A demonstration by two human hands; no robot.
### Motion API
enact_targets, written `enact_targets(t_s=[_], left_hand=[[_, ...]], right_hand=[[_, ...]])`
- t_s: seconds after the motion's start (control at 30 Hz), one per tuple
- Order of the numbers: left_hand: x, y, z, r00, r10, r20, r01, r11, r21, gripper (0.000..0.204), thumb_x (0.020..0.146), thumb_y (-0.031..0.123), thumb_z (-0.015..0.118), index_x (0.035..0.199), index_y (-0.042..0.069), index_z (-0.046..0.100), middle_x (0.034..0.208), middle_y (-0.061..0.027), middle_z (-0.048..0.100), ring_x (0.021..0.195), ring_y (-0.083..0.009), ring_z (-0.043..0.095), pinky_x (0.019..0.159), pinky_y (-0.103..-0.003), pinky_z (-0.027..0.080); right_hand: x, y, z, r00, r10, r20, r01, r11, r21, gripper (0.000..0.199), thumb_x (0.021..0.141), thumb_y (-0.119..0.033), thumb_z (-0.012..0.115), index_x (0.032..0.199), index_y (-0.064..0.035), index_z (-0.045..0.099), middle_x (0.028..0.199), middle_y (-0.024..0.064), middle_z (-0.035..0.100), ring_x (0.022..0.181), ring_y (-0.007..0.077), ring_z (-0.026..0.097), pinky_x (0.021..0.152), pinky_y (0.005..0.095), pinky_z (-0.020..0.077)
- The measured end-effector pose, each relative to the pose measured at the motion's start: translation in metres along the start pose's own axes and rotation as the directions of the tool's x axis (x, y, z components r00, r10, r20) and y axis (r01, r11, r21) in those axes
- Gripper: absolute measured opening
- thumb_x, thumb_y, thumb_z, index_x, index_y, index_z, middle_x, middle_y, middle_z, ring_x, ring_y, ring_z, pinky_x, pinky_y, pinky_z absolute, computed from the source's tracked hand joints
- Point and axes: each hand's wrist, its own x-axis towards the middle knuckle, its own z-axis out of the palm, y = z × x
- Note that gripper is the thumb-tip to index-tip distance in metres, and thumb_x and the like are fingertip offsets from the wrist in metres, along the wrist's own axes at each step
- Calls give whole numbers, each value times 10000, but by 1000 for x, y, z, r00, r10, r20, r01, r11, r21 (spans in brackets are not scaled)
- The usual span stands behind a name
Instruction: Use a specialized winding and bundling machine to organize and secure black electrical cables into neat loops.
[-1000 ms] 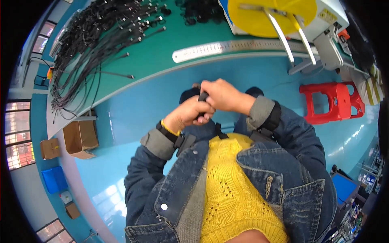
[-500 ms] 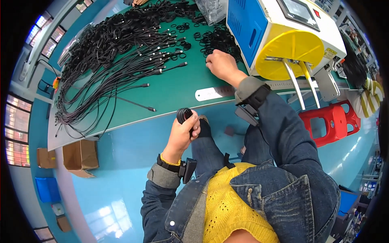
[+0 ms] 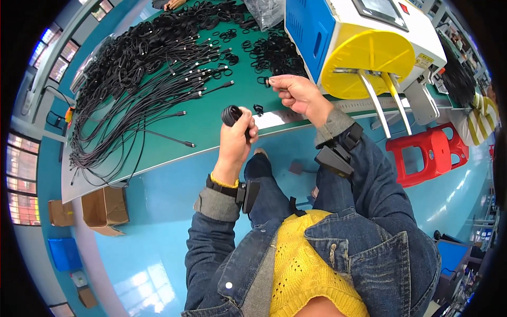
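Note:
My left hand (image 3: 236, 138) is closed around a tightly coiled black cable (image 3: 231, 114), near the table's front edge. A short dark end (image 3: 258, 109) shows just right of the coil; whether it belongs to the same cable I cannot tell. My right hand (image 3: 303, 96) is raised over the green tabletop with thumb and index finger pinched on a small black band (image 3: 262, 80). Behind that hand lies a heap of similar black bands (image 3: 275, 53). A steel ruler (image 3: 272, 119) lies along the front edge, partly below my right hand.
Long black cables (image 3: 153, 100) fan out at the left, below a dark heap of coiled ones (image 3: 132, 53). A blue, white and yellow machine (image 3: 364, 58) with two projecting rods stands right. Red stools (image 3: 422, 156) and a cardboard box (image 3: 105, 208) stand on the floor.
My right hand has lifted back from the heap of bands, now with one band in its pinch. My left hand has risen slightly with the coil, which has turned a little.

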Motion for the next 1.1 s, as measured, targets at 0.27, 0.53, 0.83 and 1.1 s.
enact_targets(t_s=[0.27,0.53,0.83,1.1], left_hand=[[-25,-1,32,989,-96,116,86,992,89,128,881,167,572,919,59,515,686,-4,470,560,-90,456,446,-211,344],[-59,-28,44,954,-199,226,171,976,137,154,858,180,597,896,57,512,695,-6,479,548,-79,442,440,-208,345],[-81,-51,58,768,-572,289,455,804,384,125,788,148,624,807,71,528,647,3,479,509,-59,426,419,-202,306],[-82,-65,62,720,-635,278,352,680,643,117,738,50,606,805,53,511,623,9,443,464,-54,374,385,-201,255]], right_hand=[[-73,19,-1,949,88,303,-85,996,-25,108,853,-140,600,854,-33,589,670,-51,437,510,19,322,415,178,226],[-148,64,-40,812,-248,529,197,969,152,108,869,-129,576,886,-24,592,711,-8,542,551,63,480,484,200,414],[-170,12,-53,918,-34,394,276,770,-575,203,803,-98,627,991,-25,600,686,58,590,648,97,596,512,241,460],[-147,26,-47,706,21,708,700,129,-702,374,718,-114,686,1046,-15,538,687,81,583,666,85,598,515,251,449]])
